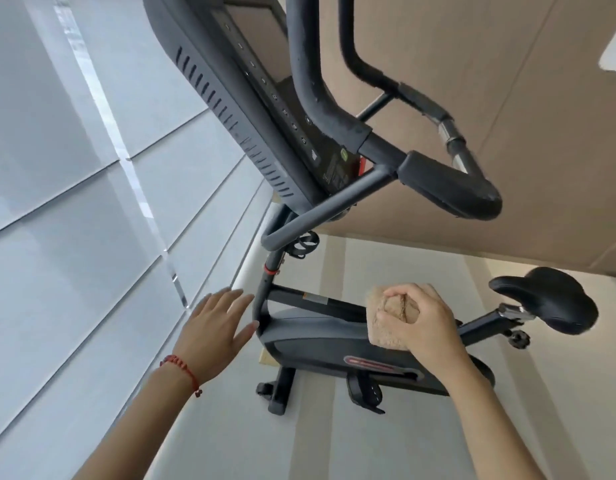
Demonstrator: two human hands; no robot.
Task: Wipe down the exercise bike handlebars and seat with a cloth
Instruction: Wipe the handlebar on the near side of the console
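Seat (548, 299) rightward, handlebars (448, 185) upper, cloth (396, 320) gripped

Console (265, 81) chopped off by the top edge, button labels way too small to read. Handlebars (448, 188) run out of frame up top too. Right hand (417, 320) covers the middle of the cloth (382, 327) and part of the bike frame behind. Logo on the flywheel housing (334, 344) just a blur.

Open air between handlebars (448, 188) and seat (548, 299); wall (74, 202) crowds left.
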